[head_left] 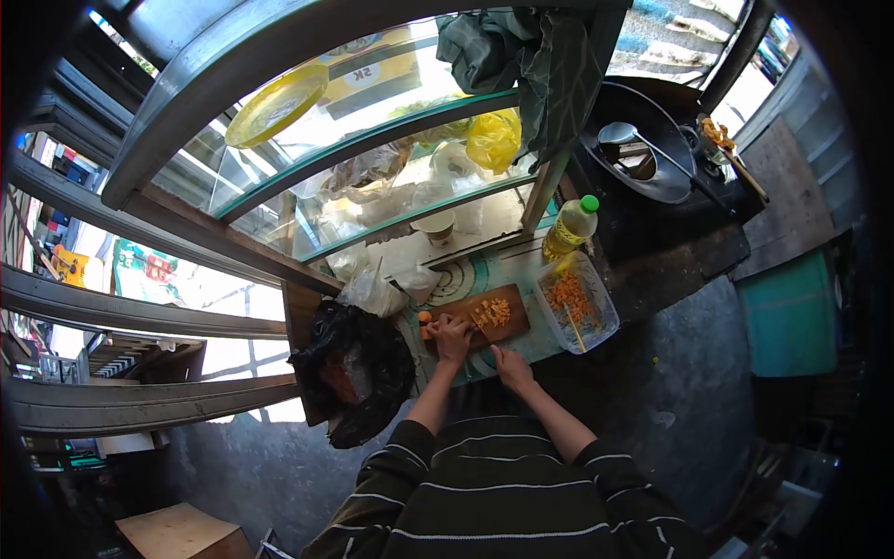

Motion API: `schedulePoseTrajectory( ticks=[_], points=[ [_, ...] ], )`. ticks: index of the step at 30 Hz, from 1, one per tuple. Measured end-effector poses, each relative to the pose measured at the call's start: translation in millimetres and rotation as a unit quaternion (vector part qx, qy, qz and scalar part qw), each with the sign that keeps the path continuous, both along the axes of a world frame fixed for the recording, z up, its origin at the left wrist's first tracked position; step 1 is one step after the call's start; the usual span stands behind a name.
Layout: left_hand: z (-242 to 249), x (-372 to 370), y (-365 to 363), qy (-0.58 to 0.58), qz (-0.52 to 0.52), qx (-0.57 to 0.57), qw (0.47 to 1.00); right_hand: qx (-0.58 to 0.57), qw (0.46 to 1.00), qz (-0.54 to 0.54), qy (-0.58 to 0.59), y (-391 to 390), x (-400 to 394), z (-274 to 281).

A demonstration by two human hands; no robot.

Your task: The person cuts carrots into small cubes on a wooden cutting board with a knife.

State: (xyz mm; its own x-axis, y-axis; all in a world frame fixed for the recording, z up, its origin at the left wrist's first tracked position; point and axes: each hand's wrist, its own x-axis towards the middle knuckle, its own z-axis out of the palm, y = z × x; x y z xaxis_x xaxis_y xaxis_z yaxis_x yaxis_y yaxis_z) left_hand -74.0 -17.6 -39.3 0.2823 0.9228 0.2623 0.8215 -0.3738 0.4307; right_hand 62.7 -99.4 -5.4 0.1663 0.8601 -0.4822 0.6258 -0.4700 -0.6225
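A brown cutting board (519,326) lies on the green patterned table cover. My left hand (451,339) presses on a piece of carrot at the board's left part, its fingers bent together. A further orange carrot piece (425,318) shows beside it. My right hand (511,366) is closed round a knife handle at the board's front edge; the thin blade (481,330) points up and left between my left hand and a pile of diced carrot (492,313). Right of the board, a clear plastic container (607,318) holds orange diced pieces and a light-coloured utensil (574,326).
An oil bottle (569,229) with a green cap stands behind the container. A black plastic bag (386,365) is at the left, near white bags (372,293). Behind stands a glass case (372,214). A wok (670,179) with a ladle sits at the back right.
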Motion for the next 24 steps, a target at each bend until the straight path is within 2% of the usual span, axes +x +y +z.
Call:
schedulePoseTrajectory(
  ticks=[2, 5, 24],
  points=[
    [1.7, -0.9, 1.7, -0.008, -0.014, 0.017, 1.000, 0.017, 0.999, 0.000, 0.048, 1.1, 3.2, -7.4],
    [0.7, -2.3, 3.3, -0.010, -0.022, 0.021, 0.999, -0.003, 0.998, -0.012, 0.055, -7.5, 6.5, -4.1],
    [-3.8, -4.7, 5.4, 0.016, -0.029, 0.051, 0.998, -0.010, 1.000, 0.000, 0.016, 0.7, 1.9, -10.9]
  ],
)
